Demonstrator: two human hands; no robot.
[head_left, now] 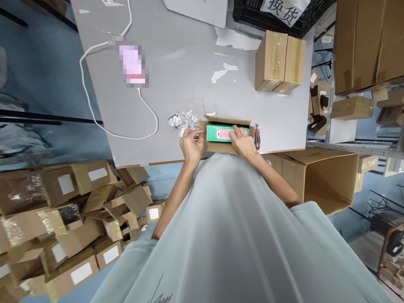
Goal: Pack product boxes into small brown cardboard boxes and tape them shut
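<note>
A small cardboard box (pixel 221 147) stands with its flaps up at the table's front edge. Inside it lies a green box (pixel 212 133) with a pink picture on top, partly covered by my right hand (pixel 243 141). The fingers of that hand are bent onto the green box. My left hand (pixel 192 145) is closed at the cardboard box's left flap, thumb and forefinger together. A red and black utility knife (pixel 257 136) lies just right of the cardboard box. Crumpled clear plastic (pixel 188 120) sits beyond my left hand.
Two taped cartons (pixel 270 61) stand at the back right, near a black crate (pixel 249 12). A phone (pixel 132 63) on a white cable (pixel 94 113) lies at left. Many cartons (pixel 78 235) pile up on the floor at left; a large open carton (pixel 328 176) stands right.
</note>
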